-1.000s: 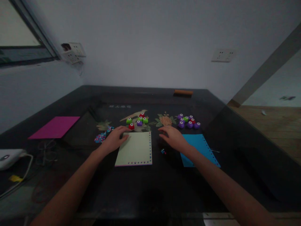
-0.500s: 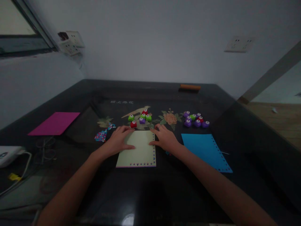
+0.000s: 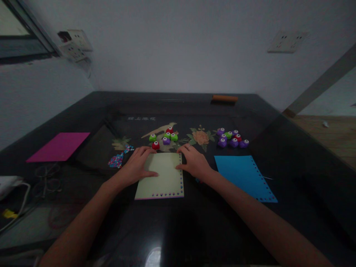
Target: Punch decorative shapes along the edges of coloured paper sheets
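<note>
Touching cream sheet (image 3: 164, 180) near top corners: left fingers (image 3: 144, 150), right fingers (image 3: 183, 149) spread wide.

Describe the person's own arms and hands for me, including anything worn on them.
Both the left hand and the right hand are ungloved, with bare wrists. The forearms are uncovered as far as the view shows. A thin, pale, ring-like band seems to circle one right-hand finger; its material is too small to tell.
</note>
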Tool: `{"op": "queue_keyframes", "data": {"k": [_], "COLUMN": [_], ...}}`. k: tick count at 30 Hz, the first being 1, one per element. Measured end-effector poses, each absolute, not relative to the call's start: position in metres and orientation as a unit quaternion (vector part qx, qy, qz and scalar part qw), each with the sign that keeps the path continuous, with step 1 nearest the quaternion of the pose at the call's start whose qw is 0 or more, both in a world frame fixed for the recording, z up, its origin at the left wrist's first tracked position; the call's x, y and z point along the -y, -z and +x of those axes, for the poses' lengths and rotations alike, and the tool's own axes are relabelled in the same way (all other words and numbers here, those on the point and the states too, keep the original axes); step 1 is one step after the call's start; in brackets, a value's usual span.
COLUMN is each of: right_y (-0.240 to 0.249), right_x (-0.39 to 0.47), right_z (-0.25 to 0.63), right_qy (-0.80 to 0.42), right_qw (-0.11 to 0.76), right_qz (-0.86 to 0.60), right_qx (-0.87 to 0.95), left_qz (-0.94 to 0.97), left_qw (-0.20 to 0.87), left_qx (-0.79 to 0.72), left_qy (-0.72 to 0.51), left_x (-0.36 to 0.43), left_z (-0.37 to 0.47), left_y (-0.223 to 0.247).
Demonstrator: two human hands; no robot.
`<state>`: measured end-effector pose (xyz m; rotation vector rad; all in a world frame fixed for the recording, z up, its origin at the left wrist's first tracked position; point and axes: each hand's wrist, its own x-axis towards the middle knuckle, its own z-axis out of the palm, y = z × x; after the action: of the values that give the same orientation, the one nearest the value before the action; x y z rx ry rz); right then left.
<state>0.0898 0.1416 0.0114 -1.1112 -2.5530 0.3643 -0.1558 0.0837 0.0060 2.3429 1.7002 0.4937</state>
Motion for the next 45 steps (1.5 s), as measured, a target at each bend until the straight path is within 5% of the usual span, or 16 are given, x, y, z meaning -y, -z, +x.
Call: {"op": "queue_keyframes", "data": {"k": [17,28,33,45], "right_y": [-0.002,-0.025,-0.031,-0.056], "right_x": [-0.144,-0.147,-0.146,-0.161], "right_z": [0.087,0.091,0.093,0.11], "right_qy": [-0.197,-0.579,-0.584,-0.516], "right_qw": [0.215,0.234,0.223,0.293], "right_qz": [-0.414,-0.323,-0.345,-0.385], "right_qx": [0.863,0.711,0.7,0.707], "left_qz": [0.613,0.449,0.4,0.581], "left_qw": [0.321,0.428,0.447,0.588], "left_qx": [-0.654,-0.634,-0.614,-0.514], "left_qy": [-0.305,-0.461,-0.514,-0.229], "left_x": [-0.087,-0.083,-0.08,-0.064], "left_z": [-0.156,-0.151,-0.145,-0.128], "left_y": [-0.025,-0.032,-0.033,-0.032]}}
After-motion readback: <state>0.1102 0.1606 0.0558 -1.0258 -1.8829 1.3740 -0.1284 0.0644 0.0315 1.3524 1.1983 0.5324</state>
